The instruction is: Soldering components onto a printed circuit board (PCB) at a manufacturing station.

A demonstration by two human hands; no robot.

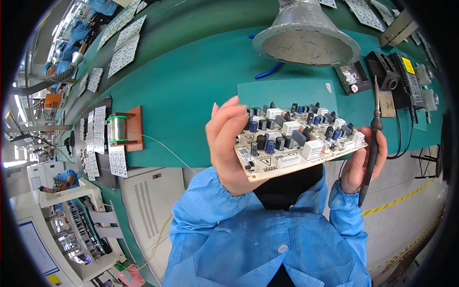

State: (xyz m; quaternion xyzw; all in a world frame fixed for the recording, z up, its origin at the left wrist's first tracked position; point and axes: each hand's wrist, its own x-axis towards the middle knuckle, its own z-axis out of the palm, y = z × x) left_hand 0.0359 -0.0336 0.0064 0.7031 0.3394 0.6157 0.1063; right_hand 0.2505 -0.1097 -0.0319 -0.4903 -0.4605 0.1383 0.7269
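Observation:
A populated circuit board (294, 138) is held up above the near edge of the bench. It carries several dark capacitors, white blocks and connectors, and its component side shows. My left hand (229, 148) is closed on the board's left end, fingers behind and around that edge. At the opposite end, my right hand (356, 167) grips a black soldering iron (372, 148), tip pointing up and away from me. Its thumb and fingers also meet the board's right corner. The iron's tip stands apart from the board, to its right.
A metal funnel hood (306, 48) hangs beyond the board, near a blue tool handle (268, 71). At right stand a soldering station (406, 79) and a dark tray (353, 76). A solder spool (117, 129) on a brown stand sits left, its wire trailing nearer. More boards (123, 56) lie far left.

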